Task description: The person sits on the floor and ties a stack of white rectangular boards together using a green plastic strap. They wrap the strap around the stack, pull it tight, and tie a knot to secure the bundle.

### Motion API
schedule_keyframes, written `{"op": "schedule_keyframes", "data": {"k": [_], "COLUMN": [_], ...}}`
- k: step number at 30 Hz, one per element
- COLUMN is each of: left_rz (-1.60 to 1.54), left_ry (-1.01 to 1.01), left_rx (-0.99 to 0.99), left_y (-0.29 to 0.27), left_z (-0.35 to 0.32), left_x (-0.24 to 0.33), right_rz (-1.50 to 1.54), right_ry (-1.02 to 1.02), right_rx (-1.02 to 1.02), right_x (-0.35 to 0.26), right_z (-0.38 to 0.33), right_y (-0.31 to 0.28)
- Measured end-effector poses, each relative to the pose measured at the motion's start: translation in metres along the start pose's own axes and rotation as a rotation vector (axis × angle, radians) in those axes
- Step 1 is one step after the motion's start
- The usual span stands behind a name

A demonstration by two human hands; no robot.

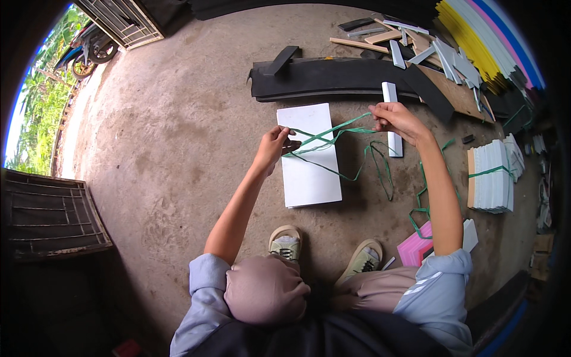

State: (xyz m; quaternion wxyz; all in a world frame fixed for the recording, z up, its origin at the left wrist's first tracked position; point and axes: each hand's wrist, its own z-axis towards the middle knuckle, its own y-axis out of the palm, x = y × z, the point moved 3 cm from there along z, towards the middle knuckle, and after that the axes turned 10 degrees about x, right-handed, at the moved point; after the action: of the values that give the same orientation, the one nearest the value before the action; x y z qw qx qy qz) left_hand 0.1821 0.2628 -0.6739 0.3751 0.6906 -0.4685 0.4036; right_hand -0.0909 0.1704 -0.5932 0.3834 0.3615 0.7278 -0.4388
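Green plastic twine (342, 126) stretches between my two hands, above a white rectangular stack of sheets (310, 178) on the floor. My left hand (278, 146) pinches one part of it near the stack's left edge. On the other side, my right hand (397, 121) grips the twine between thumb and fingers, above a narrow white strip (392, 143). Strands cross over the stack, and a loose loop hangs down past its right side. More twine trails along the floor beside my right forearm.
Long black sheets (333, 77) lie ahead, with a scrap pile (434, 53) at far right. A tied white bundle (491, 178) stands at right, and pink pieces (414, 245) lie near my right forearm. Yellow sheets (470, 41) stand behind. A metal gate (53, 214) is at left.
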Motion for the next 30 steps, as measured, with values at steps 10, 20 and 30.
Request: {"op": "schedule_keyframes", "data": {"k": [10,20,30], "left_rz": [0.809,0.846,0.852], "left_ry": [0.419,0.562,0.482], "left_rx": [0.211,0.205,0.215], "left_y": [-0.005,-0.003,0.001], "left_z": [0.001,0.0,-0.007], "left_x": [-0.002,-0.007,0.004], "right_rz": [-0.678,-1.275,-0.874], "right_ry": [-0.203,0.058,-0.99], "right_rx": [0.29,0.876,-0.054], "right_x": [-0.031,-0.011,0.044], "right_z": [-0.002,-0.019,-0.009], "right_y": [-0.081,-0.093,0.168]}}
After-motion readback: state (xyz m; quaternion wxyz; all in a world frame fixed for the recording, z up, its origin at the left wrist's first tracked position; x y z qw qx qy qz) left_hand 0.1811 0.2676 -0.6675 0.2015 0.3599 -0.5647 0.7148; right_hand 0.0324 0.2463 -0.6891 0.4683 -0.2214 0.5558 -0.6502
